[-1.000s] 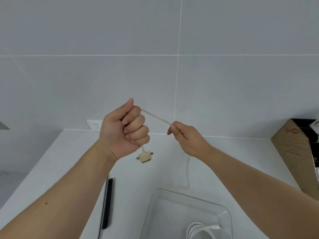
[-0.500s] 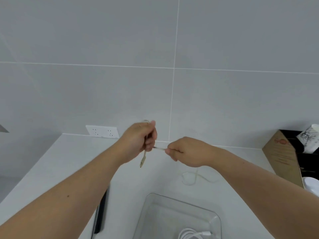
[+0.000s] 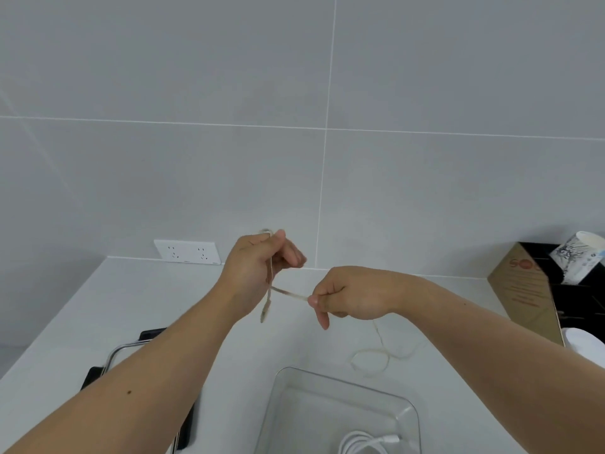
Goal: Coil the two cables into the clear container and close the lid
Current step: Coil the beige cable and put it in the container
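We hold the beige cable (image 3: 288, 293) taut above the counter (image 3: 65, 322), our left hand (image 3: 258, 267) clenched around its loops and our right hand (image 3: 350, 298) pinching it, while the white cable (image 3: 363, 445) lies coiled in the clear container (image 3: 412, 411).

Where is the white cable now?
In the head view, the white cable lies coiled inside the clear container, at the bottom edge right of centre, below both hands.
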